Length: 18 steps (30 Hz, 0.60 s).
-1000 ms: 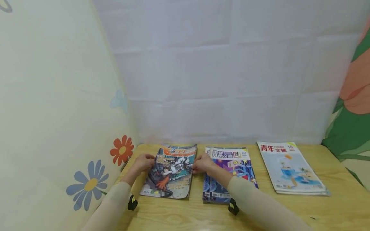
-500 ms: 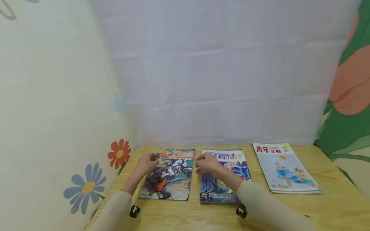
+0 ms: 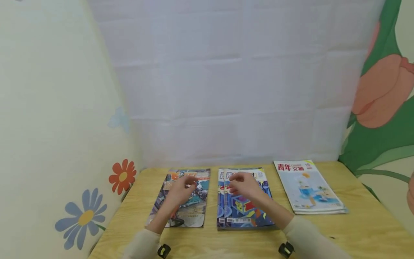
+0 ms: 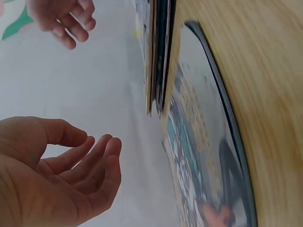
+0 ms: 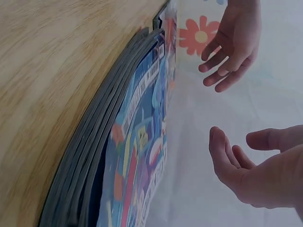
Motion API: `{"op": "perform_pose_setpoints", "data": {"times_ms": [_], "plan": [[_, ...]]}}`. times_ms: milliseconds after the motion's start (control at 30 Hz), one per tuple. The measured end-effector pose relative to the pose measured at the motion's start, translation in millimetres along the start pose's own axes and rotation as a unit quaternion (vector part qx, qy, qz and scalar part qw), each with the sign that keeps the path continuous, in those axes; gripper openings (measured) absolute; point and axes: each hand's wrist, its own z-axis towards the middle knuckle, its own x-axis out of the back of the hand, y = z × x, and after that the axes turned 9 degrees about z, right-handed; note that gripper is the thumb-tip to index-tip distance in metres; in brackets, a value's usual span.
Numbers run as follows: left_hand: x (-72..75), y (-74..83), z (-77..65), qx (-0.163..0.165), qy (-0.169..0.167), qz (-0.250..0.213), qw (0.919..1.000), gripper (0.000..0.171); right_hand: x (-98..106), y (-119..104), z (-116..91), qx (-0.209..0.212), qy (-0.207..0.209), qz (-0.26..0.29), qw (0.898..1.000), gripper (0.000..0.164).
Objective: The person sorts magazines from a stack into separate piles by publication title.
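Note:
A dark comic-style magazine [image 3: 195, 212] with an orange title lies on the left of the wooden table. Above it hovers my left hand [image 3: 182, 190], fingers loosely curled around nothing. In the middle is a stack of blue-purple magazines [image 3: 239, 214], its upper copies slightly offset sideways. Over that stack my right hand [image 3: 245, 185] hangs in the air, thumb and fingers apart and relaxed. The left wrist view shows the left hand [image 4: 71, 170] bare, raised beside the comic magazine [image 4: 194, 142]. From the right wrist, the right hand [image 5: 260, 170] appears beside the thick stack [image 5: 137, 142], holding nothing.
Farther right lies a small pile of white magazines [image 3: 307, 187] with a red title. A white cloth [image 3: 233, 90] hangs behind the table [image 3: 355, 230]. Flower-patterned walls [image 3: 64, 144] stand on both sides.
Both hands have let go of the comic magazine's side edges and lifted. The left hand has moved right over it; the right hand has moved right over the middle stack. The view has shifted slightly.

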Motion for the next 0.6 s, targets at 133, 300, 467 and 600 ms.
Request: {"op": "perform_pose_setpoints", "data": {"times_ms": [133, 300, 467, 600], "plan": [[-14.3, 11.3, 4.9, -0.028, -0.037, -0.017, 0.9988, 0.025, 21.7, 2.0, -7.2, 0.024, 0.043, -0.02, 0.999, 0.023], [-30.9, 22.3, 14.5, -0.061, -0.077, -0.025, 0.9949, 0.026, 52.7, 6.6, -17.7, 0.034, 0.091, -0.065, 0.993, 0.022], [-46.4, 30.2, 18.7, -0.081, -0.083, -0.018, 0.993, 0.027, 77.2, 11.2, -26.6, 0.015, 0.114, -0.108, 0.988, 0.027], [-54.7, 36.4, 18.9, -0.076, -0.089, -0.026, 0.9928, 0.024, 88.3, 14.8, -28.0, 0.016, 0.119, -0.168, 0.978, 0.027]]}}
